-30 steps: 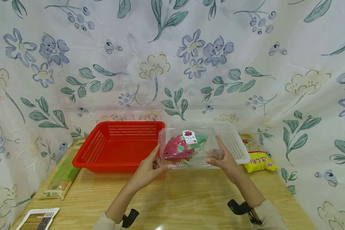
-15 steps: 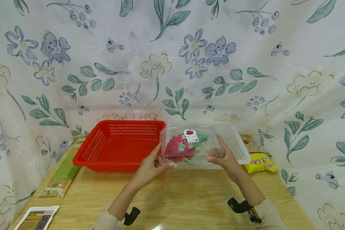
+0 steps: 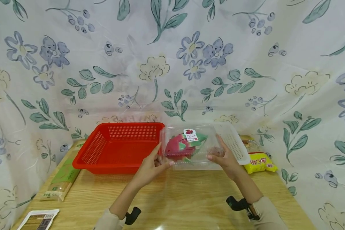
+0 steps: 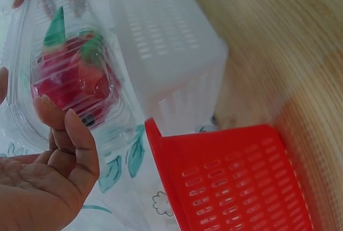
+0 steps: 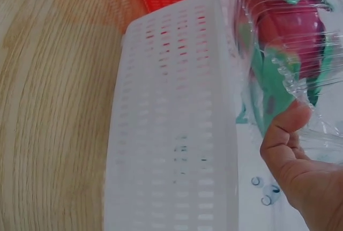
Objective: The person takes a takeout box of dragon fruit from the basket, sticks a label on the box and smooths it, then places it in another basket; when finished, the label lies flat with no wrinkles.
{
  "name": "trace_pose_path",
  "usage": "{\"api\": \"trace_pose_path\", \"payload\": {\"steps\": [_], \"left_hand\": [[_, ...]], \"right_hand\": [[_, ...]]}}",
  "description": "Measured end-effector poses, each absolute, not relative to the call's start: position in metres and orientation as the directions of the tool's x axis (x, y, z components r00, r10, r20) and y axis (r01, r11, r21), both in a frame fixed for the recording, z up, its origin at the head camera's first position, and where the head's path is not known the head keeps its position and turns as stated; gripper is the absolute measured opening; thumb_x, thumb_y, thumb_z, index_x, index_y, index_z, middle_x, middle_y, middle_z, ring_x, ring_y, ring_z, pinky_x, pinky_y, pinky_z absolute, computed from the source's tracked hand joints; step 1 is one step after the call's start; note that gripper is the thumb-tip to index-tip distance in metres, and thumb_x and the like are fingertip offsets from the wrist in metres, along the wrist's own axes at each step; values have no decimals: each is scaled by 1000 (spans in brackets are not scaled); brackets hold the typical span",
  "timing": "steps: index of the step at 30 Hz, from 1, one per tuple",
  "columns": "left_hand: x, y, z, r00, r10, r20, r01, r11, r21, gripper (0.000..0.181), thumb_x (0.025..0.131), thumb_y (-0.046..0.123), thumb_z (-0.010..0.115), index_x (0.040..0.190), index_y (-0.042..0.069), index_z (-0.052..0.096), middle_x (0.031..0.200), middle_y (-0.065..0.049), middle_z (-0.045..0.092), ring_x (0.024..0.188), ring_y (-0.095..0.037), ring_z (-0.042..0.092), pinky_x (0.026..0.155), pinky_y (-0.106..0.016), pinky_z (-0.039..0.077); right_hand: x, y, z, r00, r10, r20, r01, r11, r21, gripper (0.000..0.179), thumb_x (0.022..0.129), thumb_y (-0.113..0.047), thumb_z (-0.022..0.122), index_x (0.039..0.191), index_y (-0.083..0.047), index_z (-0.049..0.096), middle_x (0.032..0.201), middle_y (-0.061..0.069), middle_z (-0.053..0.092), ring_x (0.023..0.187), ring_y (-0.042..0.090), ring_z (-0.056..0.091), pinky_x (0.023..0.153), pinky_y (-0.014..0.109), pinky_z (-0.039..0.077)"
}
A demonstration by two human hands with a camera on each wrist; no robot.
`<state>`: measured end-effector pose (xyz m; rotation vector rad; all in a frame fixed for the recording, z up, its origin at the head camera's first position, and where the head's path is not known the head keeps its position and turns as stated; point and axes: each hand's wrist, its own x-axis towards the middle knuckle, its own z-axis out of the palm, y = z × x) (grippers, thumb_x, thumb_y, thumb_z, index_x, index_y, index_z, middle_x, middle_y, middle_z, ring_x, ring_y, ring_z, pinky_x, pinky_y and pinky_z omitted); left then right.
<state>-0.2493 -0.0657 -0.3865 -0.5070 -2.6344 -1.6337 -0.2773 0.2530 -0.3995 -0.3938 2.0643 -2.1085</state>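
Observation:
A clear plastic clamshell box (image 3: 202, 152) with a white label holds a pink dragon fruit (image 3: 178, 145) with green scales. Both hands carry it level above the white basket (image 3: 236, 143), a little apart from its rim in the wrist views. My left hand (image 3: 149, 168) grips the box's left end, thumb at the front edge; in the left wrist view the left hand (image 4: 59, 183) shows curled fingers against the plastic. On the right end, my right hand (image 3: 227, 162) holds it, and in the right wrist view the right hand's thumb (image 5: 292, 117) presses the ridged edge.
A red basket (image 3: 126, 151) stands left of the white one. At the far left lie a green-and-clear packet (image 3: 64, 174) and a flat packet (image 3: 38, 220). A yellow bag (image 3: 259, 163) lies at the right on the wooden table (image 3: 187, 198). Behind hangs a floral cloth (image 3: 172, 64).
The box and both hands have shifted very slightly right and away from the table's front. Both hands keep their hold, and the baskets stand where they were.

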Motion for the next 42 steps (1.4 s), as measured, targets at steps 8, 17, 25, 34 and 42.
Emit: {"api": "trace_pose_path", "payload": {"steps": [8,17,25,34,42], "left_hand": [[-254,-61,-384,-953,257,159,260,429,865,90,87,34,76,159,21,23,81,-3,49,74,-18,47,58,-22,38],[-256,-59,-385,-955,257,150,252,430,867,91,88,38,74,160,21,20,80,-4,48,72,-18,47,56,-23,38],[-258,-58,-390,-953,267,141,248,430,868,92,88,35,74,160,19,19,82,-4,50,72,-18,49,56,-24,40],[-259,-56,-401,-953,254,163,266,451,852,95,87,31,76,160,20,17,86,-1,57,68,-15,52,55,-23,41],[-262,-55,-413,-947,258,191,290,435,853,93,87,29,76,159,12,20,83,-1,59,66,-14,51,53,-21,39]], "right_hand": [[-284,257,-401,-948,-299,113,-95,-75,-993,100,93,-11,68,161,-26,-4,125,14,55,104,10,62,91,24,51],[-288,257,-401,-941,-316,124,-88,-125,-988,99,93,-8,65,160,-24,-6,123,7,54,103,8,61,92,23,51],[-293,261,-404,-934,-323,153,-112,-141,-984,98,95,-7,64,160,-22,-7,119,5,57,104,9,62,92,23,51],[-296,265,-406,-945,-295,141,-96,-163,-982,96,96,-6,61,160,-21,-7,116,3,59,101,7,63,94,25,51],[-299,268,-407,-953,-275,124,-85,-150,-985,94,97,-8,59,160,-21,-9,109,-6,61,101,7,63,91,22,50]]}}
